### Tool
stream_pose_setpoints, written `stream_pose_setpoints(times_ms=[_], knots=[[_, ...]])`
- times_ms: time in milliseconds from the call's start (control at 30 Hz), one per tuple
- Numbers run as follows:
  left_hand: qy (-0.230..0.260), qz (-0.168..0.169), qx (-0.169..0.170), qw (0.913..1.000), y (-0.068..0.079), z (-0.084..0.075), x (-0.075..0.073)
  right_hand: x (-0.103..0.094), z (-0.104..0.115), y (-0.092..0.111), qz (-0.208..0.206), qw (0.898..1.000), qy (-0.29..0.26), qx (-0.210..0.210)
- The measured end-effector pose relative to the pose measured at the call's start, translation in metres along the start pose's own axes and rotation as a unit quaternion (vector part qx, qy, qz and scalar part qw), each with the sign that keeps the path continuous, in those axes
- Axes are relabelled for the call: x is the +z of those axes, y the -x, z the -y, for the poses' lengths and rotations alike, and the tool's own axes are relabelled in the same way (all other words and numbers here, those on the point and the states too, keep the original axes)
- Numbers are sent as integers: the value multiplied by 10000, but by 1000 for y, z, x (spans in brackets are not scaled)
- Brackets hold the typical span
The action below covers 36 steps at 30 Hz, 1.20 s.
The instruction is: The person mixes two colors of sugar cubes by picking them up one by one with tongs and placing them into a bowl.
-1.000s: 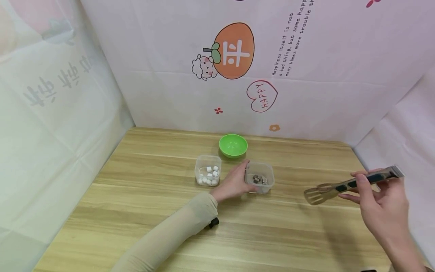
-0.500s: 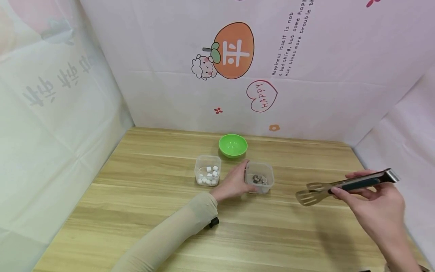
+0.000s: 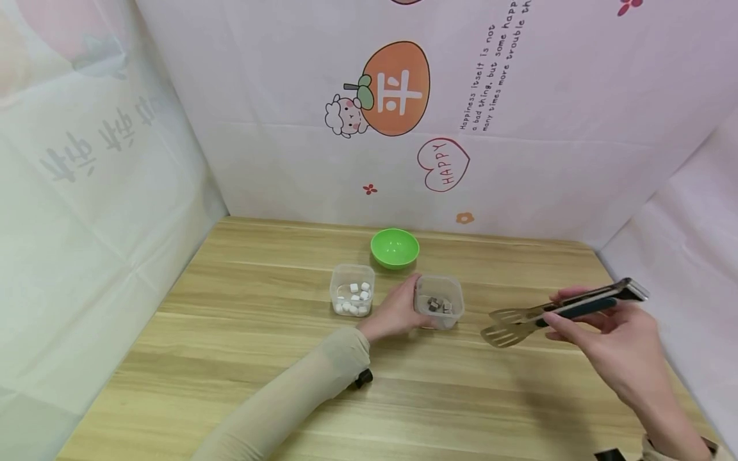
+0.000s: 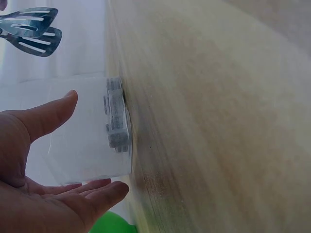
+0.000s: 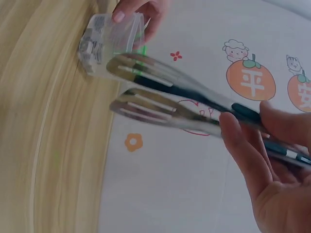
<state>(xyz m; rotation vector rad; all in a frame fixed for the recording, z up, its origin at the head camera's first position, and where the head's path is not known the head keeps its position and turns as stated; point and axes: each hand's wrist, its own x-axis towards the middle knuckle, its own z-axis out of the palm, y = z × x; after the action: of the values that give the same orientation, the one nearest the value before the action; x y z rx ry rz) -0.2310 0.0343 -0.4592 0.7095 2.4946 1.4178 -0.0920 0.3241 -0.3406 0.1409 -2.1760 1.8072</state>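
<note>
My left hand [image 3: 399,312] grips a clear plastic container [image 3: 431,283] on the table, thumb on the near side and fingers on the far side in the head view. Several greyish-brown metallic cubes [image 3: 435,304] lie in its bottom. In the left wrist view the thumb and fingers flank the container wall [image 4: 73,141]. Between thumb and fingers, my right hand [image 3: 619,349] holds metal tongs [image 3: 576,306] with dark grips. The slotted tips of the tongs [image 4: 29,24] stand slightly apart with nothing between them, in the air to the right of the container.
Left of my left hand stands a second clear container [image 3: 353,274] with several white cubes [image 3: 364,295]. A green bowl [image 3: 394,246] sits behind the two containers. The wooden table [image 3: 259,346] is bounded by printed white sheets [image 3: 288,173] at the back and sides.
My right hand has moved left with the tongs, bringing their tips closer to the container. The left hand and both containers have stayed in place.
</note>
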Motion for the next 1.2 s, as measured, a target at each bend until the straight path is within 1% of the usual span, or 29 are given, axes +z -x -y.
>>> stream_pose_setpoints(times_ms=[67,100,167,267,433,500,567,633,733,800,867,967,1000,1067,1100,1200], knots=[[68,0,41,10000,0,1,-1,2,-1,-3,384,9990,-67,-220],[95,12,49,9999,1,1,-1,3,-2,-5,507,9981,-84,-335],[142,31,46,9999,1,2,-2,6,-3,-9,585,9967,-60,-554],[240,60,33,9997,2,2,-2,9,-5,-12,427,9964,-81,-724],[268,83,19,9996,2,1,-3,13,-6,-13,-26,9980,-152,-613],[254,88,24,9996,2,0,-3,15,-5,-13,-153,9985,-94,-526],[269,84,18,9996,2,0,-4,17,-4,-12,-272,9981,323,-449],[295,79,2,9995,3,0,-4,18,-3,-11,-342,9953,831,-357],[312,59,-25,9995,3,2,-4,21,-1,-10,-339,9867,1563,-297],[313,61,-29,9995,3,3,-4,24,0,-11,-329,9835,1735,-399],[327,49,-34,9994,3,4,-4,26,1,-11,-352,9802,1853,-607],[330,30,-109,9994,4,4,-4,30,0,-13,-398,9707,2152,-997],[334,13,-143,9993,5,4,-5,31,0,-14,-412,9671,2266,-1081],[335,-33,-211,9992,6,3,-5,33,0,-16,-391,9631,2385,-1182],[322,-49,-238,9992,6,4,-5,34,0,-17,-367,9626,2406,-1194],[293,-99,-226,9993,7,5,-5,40,2,-20,-303,9652,2298,-1214]])
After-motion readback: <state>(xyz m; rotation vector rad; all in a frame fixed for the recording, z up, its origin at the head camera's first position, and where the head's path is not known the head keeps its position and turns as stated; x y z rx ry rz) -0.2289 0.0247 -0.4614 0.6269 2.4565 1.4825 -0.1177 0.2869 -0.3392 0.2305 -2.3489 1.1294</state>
